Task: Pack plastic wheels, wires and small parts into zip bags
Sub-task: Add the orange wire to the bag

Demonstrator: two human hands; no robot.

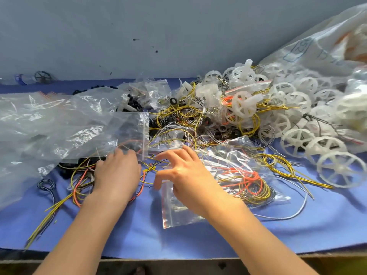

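**benchwatcher:** Standing at the table now. How far along would you say this is?

**spoke_counter:** Early, I reckon. Nearest me, on the blue cloth (pixel 139 235), a flat zip bag (pixel 178 213) lies under the right wrist and looks nearly empty. The right hand (pixel 184 175) hovers over the tangle with fingers spread, holding nothing. The left hand (pixel 117 171) is at the bottom corner of a clear bag (pixel 129 132). Its fingertips are hidden, so I can't tell if it's pinching it. Just right of the hands there's one wire bag (pixel 244 181) with orange and yellow coils inside.

**benchwatcher:** And the rest?

**spoke_counter:** Further back, loose wires (pixel 172 118), black rings (pixel 174 100) and a heap of white wheels (pixel 297 116) are all unbagged, and the big sack (pixel 317 46) is behind them. Lots left.
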